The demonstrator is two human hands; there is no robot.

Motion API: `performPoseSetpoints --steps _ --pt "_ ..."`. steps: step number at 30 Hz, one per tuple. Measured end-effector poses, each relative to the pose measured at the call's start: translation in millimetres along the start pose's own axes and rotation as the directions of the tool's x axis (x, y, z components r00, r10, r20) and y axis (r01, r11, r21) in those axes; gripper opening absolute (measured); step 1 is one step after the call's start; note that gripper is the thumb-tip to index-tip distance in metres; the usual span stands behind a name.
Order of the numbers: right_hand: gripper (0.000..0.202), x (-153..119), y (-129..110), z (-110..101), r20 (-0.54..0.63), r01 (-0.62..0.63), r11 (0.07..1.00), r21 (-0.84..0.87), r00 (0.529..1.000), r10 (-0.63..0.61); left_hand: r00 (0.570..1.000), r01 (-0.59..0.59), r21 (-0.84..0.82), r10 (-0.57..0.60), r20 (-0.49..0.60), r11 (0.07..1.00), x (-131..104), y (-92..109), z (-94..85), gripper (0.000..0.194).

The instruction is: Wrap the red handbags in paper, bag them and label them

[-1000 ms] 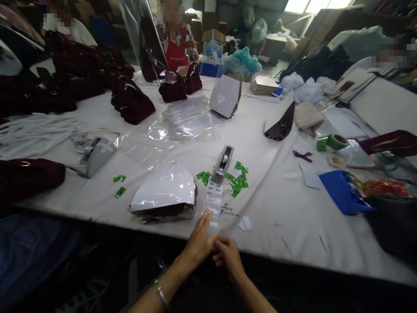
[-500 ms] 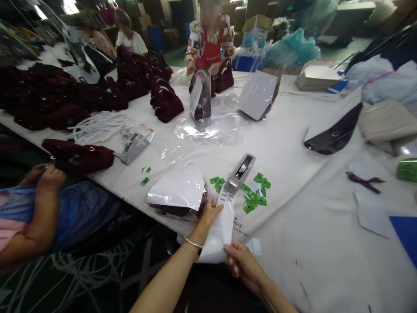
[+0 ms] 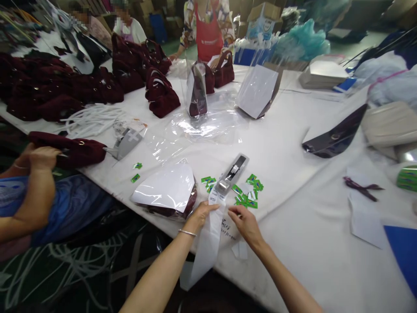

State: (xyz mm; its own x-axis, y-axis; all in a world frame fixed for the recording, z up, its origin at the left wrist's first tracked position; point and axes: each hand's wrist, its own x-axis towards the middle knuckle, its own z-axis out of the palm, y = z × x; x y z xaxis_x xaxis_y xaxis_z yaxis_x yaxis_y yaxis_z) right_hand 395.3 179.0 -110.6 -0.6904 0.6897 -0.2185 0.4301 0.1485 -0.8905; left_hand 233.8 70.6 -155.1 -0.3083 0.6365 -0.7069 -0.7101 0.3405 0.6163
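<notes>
Label strip, just one, comes out of the lower end of a single dispenser on the white table, runs between the person's two hands and hangs over the near edge. Two clusters of green tags flank the dispenser, one each side; they overlap too much to count. One wrapped bag lies left of the strip. Three co-workers show beyond the table and one at the left, all partly cut off or hidden. Print on the strip is too small to read.

The left hand, a bracelet at its wrist, touches the strip's left side; its lower fingers are hard to make out, so I cannot tell whether it grips. The right hand reaches in just beside the strip, fingertips narrowly bunched; whether they pinch a label cannot be told.
</notes>
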Motion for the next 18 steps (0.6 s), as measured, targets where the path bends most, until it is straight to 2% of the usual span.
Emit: performPoseSetpoints --steps 3,5,11,18 --pt "0.022 23.6 -9.1 15.7 -0.005 0.108 0.994 -0.031 0.994 -0.108 0.992 -0.104 -0.004 0.104 -0.066 0.995 -2.4 0.4 -1.3 0.061" --pt "0.022 34.6 -12.8 29.1 0.015 0.138 0.988 -0.072 0.990 -0.137 0.979 -0.171 0.014 0.171 -0.107 0.985 -4.9 0.1 -1.9 0.060" --pt "0.027 53.1 -10.7 58.2 0.075 0.063 0.965 -0.254 0.996 -0.046 0.945 -0.299 0.061 0.305 -0.121 0.952 -6.7 -0.4 0.2 0.048" --pt "0.024 56.5 -1.1 66.3 0.047 0.038 0.961 -0.274 0.999 -0.026 0.920 -0.343 0.128 0.361 -0.153 0.930 6.2 -8.1 1.1 0.028"
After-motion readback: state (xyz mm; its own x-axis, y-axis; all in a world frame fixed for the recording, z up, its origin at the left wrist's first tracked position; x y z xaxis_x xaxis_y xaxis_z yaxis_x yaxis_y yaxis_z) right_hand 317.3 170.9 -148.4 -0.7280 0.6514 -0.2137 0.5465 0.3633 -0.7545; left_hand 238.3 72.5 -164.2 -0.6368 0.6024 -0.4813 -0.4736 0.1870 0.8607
